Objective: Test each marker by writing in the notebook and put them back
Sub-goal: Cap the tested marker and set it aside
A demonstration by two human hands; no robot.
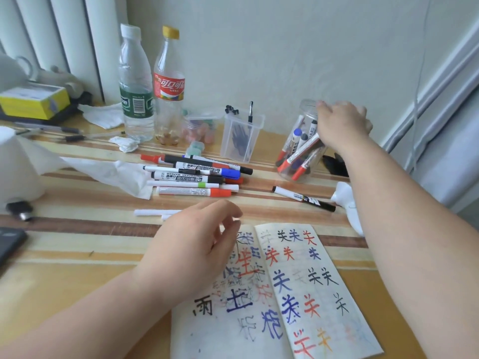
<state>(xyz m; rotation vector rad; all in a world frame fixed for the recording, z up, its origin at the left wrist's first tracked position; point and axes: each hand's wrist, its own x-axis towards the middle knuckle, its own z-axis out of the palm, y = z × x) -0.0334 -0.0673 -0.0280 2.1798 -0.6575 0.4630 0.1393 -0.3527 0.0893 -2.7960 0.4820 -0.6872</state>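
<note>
Plastic markers beyond the notebook look light and slick; pinch mid-barrel. Right hand clasps the jar; fingers of the left hand hang loose, empty.

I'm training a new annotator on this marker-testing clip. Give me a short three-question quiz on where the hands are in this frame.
1. True or false: the left hand holds a marker.
2. The right hand is at: A) the water bottle, B) the clear jar of markers, C) the tissue roll.
3. Over which page of the open notebook do the left hand's fingers hover?

Key: 1. False, it holds nothing. 2. B. 3. The left page.
</note>
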